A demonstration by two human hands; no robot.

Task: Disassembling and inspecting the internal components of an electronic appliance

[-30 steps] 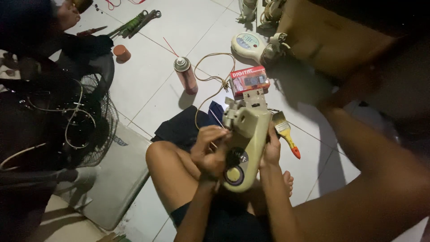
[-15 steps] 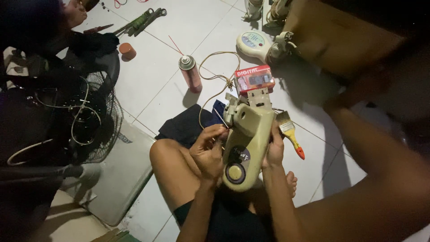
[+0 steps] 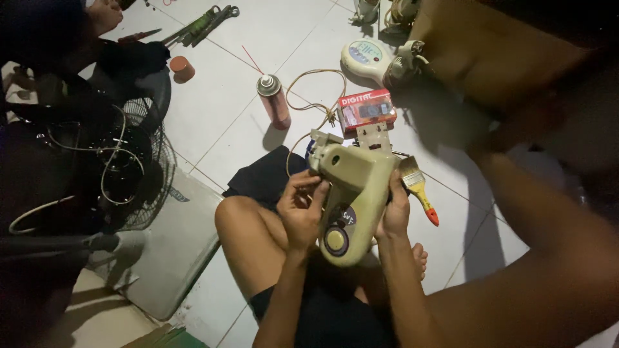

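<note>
Both grips hold the beige fan housing (image 3: 353, 200): left hand (image 3: 302, 209) and right hand (image 3: 394, 212) clasp its sides; a paintbrush (image 3: 419, 188) lies just beside.

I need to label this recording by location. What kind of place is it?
Probably a home floor used for small repairs. The person sits on white floor tiles, both hands on a beige fan housing, with a spray can, pliers and a paintbrush nearby.

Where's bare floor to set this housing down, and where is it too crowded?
Bare tile lies between the spray can, the pliers and the round base. More lies right of the paintbrush. It is crowded around the red box and cord above the housing.
</note>
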